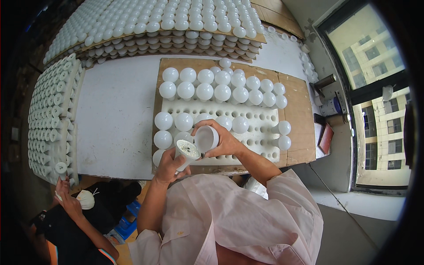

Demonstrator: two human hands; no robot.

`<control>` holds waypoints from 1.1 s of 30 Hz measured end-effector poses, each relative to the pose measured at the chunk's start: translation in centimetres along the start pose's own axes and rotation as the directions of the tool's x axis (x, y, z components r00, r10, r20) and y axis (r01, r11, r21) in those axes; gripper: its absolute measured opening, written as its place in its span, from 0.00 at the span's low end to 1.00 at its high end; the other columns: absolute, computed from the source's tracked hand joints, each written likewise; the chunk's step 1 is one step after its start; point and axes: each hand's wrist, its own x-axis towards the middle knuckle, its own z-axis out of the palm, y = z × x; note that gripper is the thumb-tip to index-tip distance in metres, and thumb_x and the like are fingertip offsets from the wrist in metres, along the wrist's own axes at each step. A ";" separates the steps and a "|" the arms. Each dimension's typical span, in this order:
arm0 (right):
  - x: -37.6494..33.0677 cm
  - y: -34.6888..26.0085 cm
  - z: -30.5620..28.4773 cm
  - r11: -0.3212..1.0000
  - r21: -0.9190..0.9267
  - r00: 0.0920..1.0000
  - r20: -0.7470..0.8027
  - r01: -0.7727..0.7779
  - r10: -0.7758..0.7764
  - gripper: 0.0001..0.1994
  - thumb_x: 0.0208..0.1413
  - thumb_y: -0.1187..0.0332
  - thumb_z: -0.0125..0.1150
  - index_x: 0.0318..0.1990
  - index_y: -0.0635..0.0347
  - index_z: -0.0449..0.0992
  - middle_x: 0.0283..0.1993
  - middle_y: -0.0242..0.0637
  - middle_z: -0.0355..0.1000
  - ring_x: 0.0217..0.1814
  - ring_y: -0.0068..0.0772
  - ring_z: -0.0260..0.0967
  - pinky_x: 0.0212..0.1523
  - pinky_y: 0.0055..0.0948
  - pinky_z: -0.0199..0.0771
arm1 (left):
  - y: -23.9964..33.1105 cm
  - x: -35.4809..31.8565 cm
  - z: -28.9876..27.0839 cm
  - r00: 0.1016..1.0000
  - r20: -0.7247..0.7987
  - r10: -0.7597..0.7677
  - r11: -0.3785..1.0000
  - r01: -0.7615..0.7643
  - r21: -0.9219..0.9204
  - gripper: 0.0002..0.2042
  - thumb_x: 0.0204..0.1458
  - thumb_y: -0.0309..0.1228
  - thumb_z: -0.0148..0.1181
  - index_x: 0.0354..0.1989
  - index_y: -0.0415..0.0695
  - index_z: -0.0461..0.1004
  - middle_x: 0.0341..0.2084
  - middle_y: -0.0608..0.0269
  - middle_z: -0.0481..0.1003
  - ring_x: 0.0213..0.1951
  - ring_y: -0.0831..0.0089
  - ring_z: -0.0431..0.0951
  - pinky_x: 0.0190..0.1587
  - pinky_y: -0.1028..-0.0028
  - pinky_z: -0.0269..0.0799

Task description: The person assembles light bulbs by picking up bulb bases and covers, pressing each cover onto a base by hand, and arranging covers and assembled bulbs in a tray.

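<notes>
In my left hand (165, 168) is a white LED bulb body (188, 152). Its round end with the light board faces up, and its screw cap points down past my fingers. My right hand (226, 140) grips a hollow white bulb cover (206, 139) by its rim, open side toward me. Cover and body sit side by side, very close; whether they touch, I cannot tell. Both hands are over the near part of a white foam tray (260, 117) with rows of holes. Round white bulbs (204, 92) stand in several of its rows.
Cardboard (298, 117) lies under the tray on a white table (115, 115). Stacked layers of bulbs (176, 22) fill the back left. Foam trays of bulb bodies (48, 119) stand at left, where a co-worker's hand (66, 194) holds one. A window (375, 88) is at right.
</notes>
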 end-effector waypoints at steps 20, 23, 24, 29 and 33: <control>-0.2 -2.4 3.8 0.746 -0.661 0.975 0.211 0.085 0.076 0.41 0.34 0.62 0.74 0.59 0.63 0.62 0.46 0.48 0.69 0.43 0.51 0.72 0.42 0.42 0.75 | 0.5 -1.4 1.0 0.977 -0.191 -0.095 0.934 0.154 0.321 0.18 0.47 0.33 0.69 0.39 0.30 0.76 0.27 0.59 0.77 0.22 0.79 0.75 0.19 0.81 0.72; -0.1 -2.6 4.0 0.739 -0.658 0.970 0.240 0.143 0.027 0.40 0.34 0.63 0.73 0.58 0.65 0.62 0.44 0.47 0.69 0.42 0.50 0.72 0.41 0.42 0.75 | 0.4 -1.6 0.8 0.976 -0.191 -0.100 0.917 0.165 0.364 0.18 0.47 0.34 0.69 0.40 0.30 0.76 0.27 0.58 0.77 0.22 0.79 0.75 0.19 0.81 0.72; -0.1 -2.4 4.0 0.739 -0.658 0.971 0.239 0.142 0.026 0.40 0.34 0.63 0.73 0.58 0.65 0.62 0.44 0.47 0.69 0.42 0.50 0.72 0.41 0.42 0.75 | 0.4 -1.6 0.8 0.976 -0.190 -0.101 0.916 0.166 0.365 0.18 0.47 0.34 0.69 0.40 0.30 0.76 0.27 0.58 0.77 0.22 0.79 0.75 0.19 0.81 0.72; -0.1 -1.4 4.1 0.758 -0.630 0.962 0.272 0.169 0.012 0.36 0.36 0.64 0.72 0.55 0.65 0.64 0.44 0.47 0.69 0.42 0.49 0.72 0.40 0.43 0.75 | 0.2 -1.7 0.8 0.978 -0.182 -0.098 0.916 0.160 0.367 0.19 0.46 0.35 0.70 0.39 0.30 0.76 0.26 0.58 0.77 0.21 0.79 0.75 0.19 0.80 0.71; 0.0 -0.4 4.5 0.799 -0.553 0.953 0.293 0.235 -0.078 0.36 0.34 0.68 0.73 0.54 0.63 0.64 0.46 0.44 0.68 0.45 0.46 0.70 0.42 0.41 0.74 | 0.0 -1.7 0.6 0.981 -0.176 -0.084 0.904 0.150 0.402 0.19 0.45 0.34 0.70 0.39 0.30 0.77 0.24 0.59 0.77 0.19 0.79 0.75 0.19 0.80 0.71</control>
